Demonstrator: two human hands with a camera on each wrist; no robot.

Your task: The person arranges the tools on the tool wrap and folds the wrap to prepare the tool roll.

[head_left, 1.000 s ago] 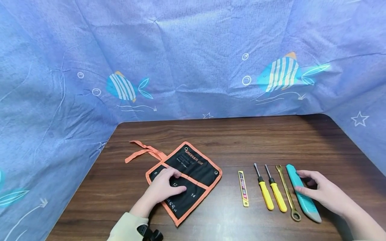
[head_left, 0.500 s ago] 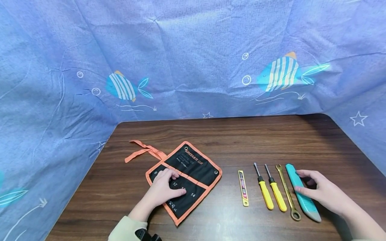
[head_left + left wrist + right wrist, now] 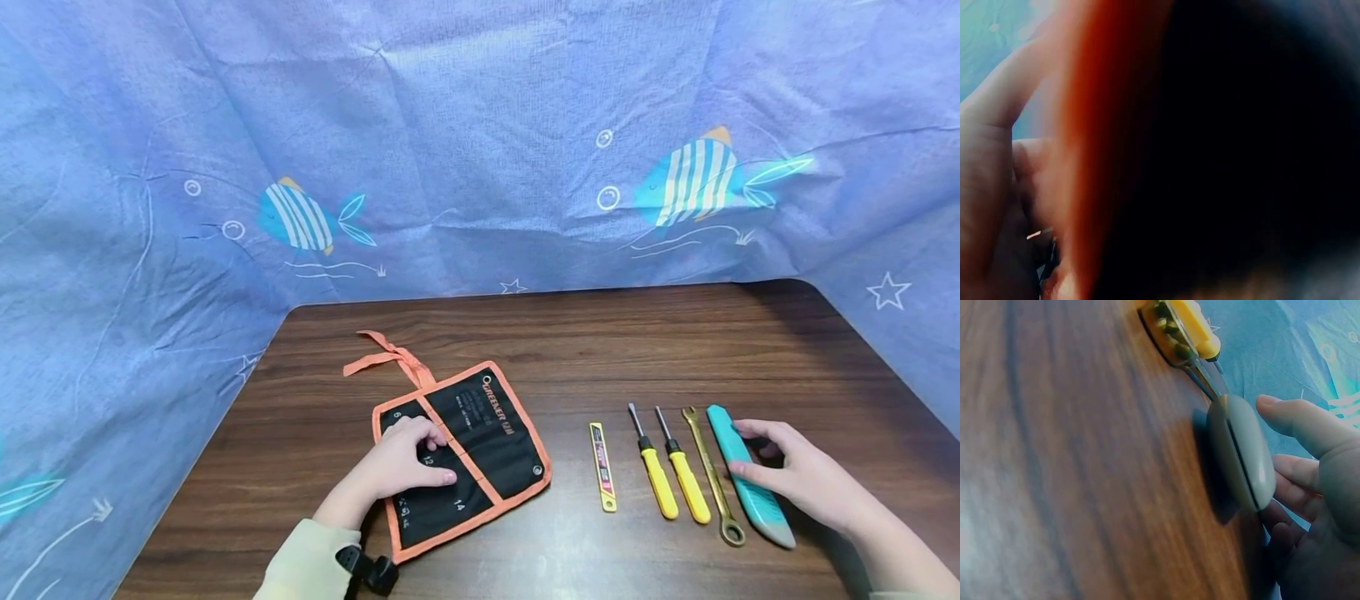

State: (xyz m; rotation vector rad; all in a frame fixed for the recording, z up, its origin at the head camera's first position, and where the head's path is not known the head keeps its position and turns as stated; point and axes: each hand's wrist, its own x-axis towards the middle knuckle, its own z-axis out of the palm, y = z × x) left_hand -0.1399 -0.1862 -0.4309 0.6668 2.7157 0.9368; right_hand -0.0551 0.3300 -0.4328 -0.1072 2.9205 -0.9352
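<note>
In the head view my left hand (image 3: 405, 458) rests on a black tool pouch (image 3: 487, 425) with orange edging and numbered pockets. Its thumb and forefinger are spread apart on the fabric. The left wrist view is mostly filled by the blurred pouch (image 3: 1210, 150), which hides much of that hand. At the right my right hand (image 3: 787, 475) lies beside a teal utility knife (image 3: 750, 475), thumb and forefinger tips at the knife's right side. The right wrist view shows the knife's grey end (image 3: 1244, 450) lying on the table, with the thumb and relaxed fingers alongside.
Left of the knife lie a brass-coloured combination wrench (image 3: 712, 475), two yellow-handled screwdrivers (image 3: 657, 483) (image 3: 688, 487) and a slim yellow packet (image 3: 602, 467) in a row. Orange ties (image 3: 393, 354) trail from the pouch. A blue fish-print cloth (image 3: 480, 150) hangs behind the wooden table (image 3: 600, 333).
The pouch has turned clockwise under my left hand, its ties swinging up and to the right. My right hand keeps its place by the utility knife. The whole view has shifted slightly.
</note>
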